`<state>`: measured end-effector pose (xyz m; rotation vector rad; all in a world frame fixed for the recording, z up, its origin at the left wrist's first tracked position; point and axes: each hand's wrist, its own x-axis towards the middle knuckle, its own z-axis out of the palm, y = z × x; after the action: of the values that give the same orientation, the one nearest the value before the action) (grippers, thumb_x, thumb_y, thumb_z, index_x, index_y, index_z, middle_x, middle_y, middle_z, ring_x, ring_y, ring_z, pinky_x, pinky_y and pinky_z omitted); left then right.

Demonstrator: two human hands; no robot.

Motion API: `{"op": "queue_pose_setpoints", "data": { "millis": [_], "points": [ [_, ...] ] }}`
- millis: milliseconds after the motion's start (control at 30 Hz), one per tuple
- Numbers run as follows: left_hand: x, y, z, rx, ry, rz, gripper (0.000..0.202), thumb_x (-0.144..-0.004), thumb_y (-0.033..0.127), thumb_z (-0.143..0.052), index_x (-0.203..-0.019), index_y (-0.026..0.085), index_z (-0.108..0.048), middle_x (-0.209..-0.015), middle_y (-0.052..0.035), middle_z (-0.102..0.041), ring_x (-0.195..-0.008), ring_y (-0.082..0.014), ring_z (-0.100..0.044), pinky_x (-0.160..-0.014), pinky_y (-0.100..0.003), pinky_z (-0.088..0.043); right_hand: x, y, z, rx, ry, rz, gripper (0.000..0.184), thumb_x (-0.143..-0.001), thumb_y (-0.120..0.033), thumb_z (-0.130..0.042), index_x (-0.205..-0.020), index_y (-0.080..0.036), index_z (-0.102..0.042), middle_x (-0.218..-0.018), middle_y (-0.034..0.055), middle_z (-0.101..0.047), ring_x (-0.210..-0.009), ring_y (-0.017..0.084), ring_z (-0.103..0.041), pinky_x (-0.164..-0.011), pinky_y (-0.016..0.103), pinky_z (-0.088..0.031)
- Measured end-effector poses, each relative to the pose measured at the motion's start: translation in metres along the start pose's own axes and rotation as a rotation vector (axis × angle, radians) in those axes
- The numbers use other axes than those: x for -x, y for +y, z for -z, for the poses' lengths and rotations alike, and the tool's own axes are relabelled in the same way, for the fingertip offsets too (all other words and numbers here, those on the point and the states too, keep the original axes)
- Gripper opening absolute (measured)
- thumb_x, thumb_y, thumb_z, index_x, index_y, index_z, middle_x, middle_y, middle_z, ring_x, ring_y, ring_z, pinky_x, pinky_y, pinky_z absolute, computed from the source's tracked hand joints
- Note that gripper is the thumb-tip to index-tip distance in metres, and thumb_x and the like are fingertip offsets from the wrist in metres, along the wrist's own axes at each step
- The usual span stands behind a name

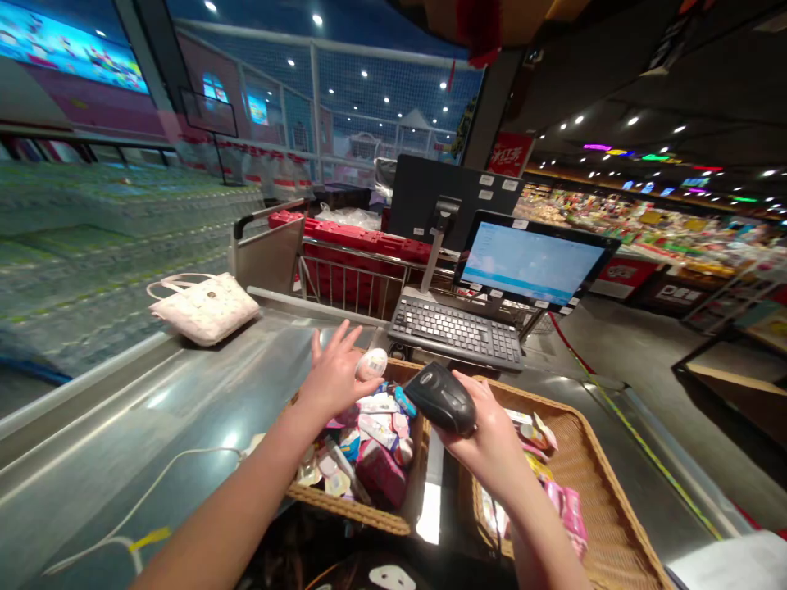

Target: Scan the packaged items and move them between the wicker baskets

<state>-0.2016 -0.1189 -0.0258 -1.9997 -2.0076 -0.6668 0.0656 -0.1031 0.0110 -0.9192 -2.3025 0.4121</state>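
My left hand (335,378) pinches a small round white packet (372,363) between thumb and fingers above the left wicker basket (350,508), which is full of several small colourful packets. My right hand (485,430) is wrapped round a black handheld barcode scanner (441,397), whose head points towards the packet. The right wicker basket (606,483) lies under my right forearm and holds several pink and yellow packets.
A steel checkout counter (202,393) runs to the left with a white handbag (206,306) on it and a white cable (153,483). Behind the baskets stand a keyboard (458,332), a lit monitor (532,262) and a red shopping trolley (350,258).
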Motion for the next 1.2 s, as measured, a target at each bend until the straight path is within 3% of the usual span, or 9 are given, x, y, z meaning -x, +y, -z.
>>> {"op": "queue_pose_setpoints", "data": {
  "millis": [200,433,567,667,733,867,967,1033,1200],
  "points": [
    [0.045,-0.03,-0.009,0.061,-0.178,0.098,0.033,-0.075,0.051,-0.063,-0.08,0.019,-0.071,-0.141,-0.0124,-0.051,-0.141,-0.0376,-0.027,-0.11,-0.071,-0.002,-0.004,-0.004,-0.015,-0.051,-0.067,-0.021,0.034,-0.077,-0.023,-0.061,-0.111,-0.024,-0.066,-0.124,0.0097,-0.063,-0.122,0.031,-0.053,-0.111,0.061,-0.027],
    [0.088,-0.044,-0.01,0.078,-0.367,0.142,0.029,-0.075,0.045,-0.062,-0.091,0.023,-0.071,-0.144,-0.0111,-0.047,-0.142,-0.0386,-0.024,-0.109,-0.072,-0.008,-0.002,-0.009,-0.038,-0.124,-0.223,-0.047,0.045,-0.072,-0.018,-0.062,-0.116,-0.025,-0.064,-0.128,0.0088,-0.061,-0.127,0.031,-0.049,-0.113,0.064,-0.018],
    [0.106,-0.051,-0.011,0.065,-0.426,0.14,0.031,-0.074,0.04,-0.061,-0.099,0.024,-0.07,-0.147,-0.0116,-0.044,-0.142,-0.0388,-0.023,-0.109,-0.072,-0.008,-0.002,-0.015,-0.048,-0.18,-0.258,-0.021,0.042,-0.072,-0.023,-0.066,-0.114,-0.022,-0.064,-0.123,0.0101,-0.063,-0.124,0.03,-0.052,-0.112,0.057,-0.027],
    [0.116,-0.055,-0.013,0.073,-0.457,0.132,0.046,-0.07,0.035,-0.063,-0.116,0.028,-0.064,-0.15,-0.011,-0.04,-0.143,-0.0386,-0.022,-0.109,-0.071,-0.008,-0.003,-0.019,-0.052,-0.218,-0.285,0.0,0.038,-0.072,-0.021,-0.066,-0.11,-0.022,-0.066,-0.117,0.009,-0.066,-0.121,0.029,-0.054,-0.11,0.053,-0.032],
    [0.121,-0.056,-0.013,0.078,-0.488,0.132,0.049,-0.068,0.033,-0.064,-0.117,0.029,-0.064,-0.151,-0.0099,-0.038,-0.143,-0.0388,-0.02,-0.11,-0.07,-0.008,-0.003,-0.02,-0.055,-0.241,-0.311,0.014,0.039,-0.07,-0.018,-0.067,-0.109,-0.023,-0.066,-0.115,0.008,-0.067,-0.12,0.028,-0.054,-0.111,0.053,-0.03],
    [0.124,-0.058,-0.016,0.071,-0.533,0.143,0.037,-0.067,0.032,-0.065,-0.103,0.028,-0.069,-0.154,-0.0079,-0.034,-0.144,-0.0383,-0.017,-0.11,-0.07,-0.009,0.0,-0.023,-0.06,-0.261,-0.36,0.003,0.043,-0.069,-0.016,-0.065,-0.111,-0.022,-0.066,-0.114,0.0087,-0.067,-0.118,0.029,-0.055,-0.113,0.054,-0.026],
    [0.123,-0.057,-0.018,0.065,-0.538,0.145,0.042,-0.065,0.036,-0.069,-0.107,0.029,-0.068,-0.155,-0.0086,-0.031,-0.144,-0.0392,-0.016,-0.109,-0.071,-0.011,0.002,-0.024,-0.061,-0.27,-0.389,-0.026,0.044,-0.069,-0.016,-0.065,-0.113,-0.023,-0.065,-0.114,0.0078,-0.067,-0.119,0.028,-0.055,-0.115,0.056,-0.02],
    [0.119,-0.054,-0.019,0.061,-0.517,0.134,0.044,-0.066,0.041,-0.07,-0.109,0.029,-0.067,-0.154,-0.0096,-0.033,-0.144,-0.0394,-0.018,-0.109,-0.07,-0.012,0.004,-0.024,-0.06,-0.277,-0.386,-0.044,0.047,-0.068,-0.016,-0.066,-0.114,-0.024,-0.064,-0.114,0.0072,-0.067,-0.12,0.028,-0.054,-0.116,0.056,-0.018],
    [0.095,-0.029,-0.024,0.095,-0.378,0.013,0.028,-0.082,0.045,-0.057,-0.101,0.027,-0.068,-0.148,-0.0081,-0.043,-0.141,-0.0349,-0.03,-0.111,-0.068,-0.016,0.016,-0.016,-0.048,-0.308,-0.304,-0.088,0.054,-0.067,-0.017,-0.069,-0.12,-0.025,-0.061,-0.119,0.006,-0.066,-0.123,0.025,-0.052,-0.117,0.05,-0.021]
  ]
}}
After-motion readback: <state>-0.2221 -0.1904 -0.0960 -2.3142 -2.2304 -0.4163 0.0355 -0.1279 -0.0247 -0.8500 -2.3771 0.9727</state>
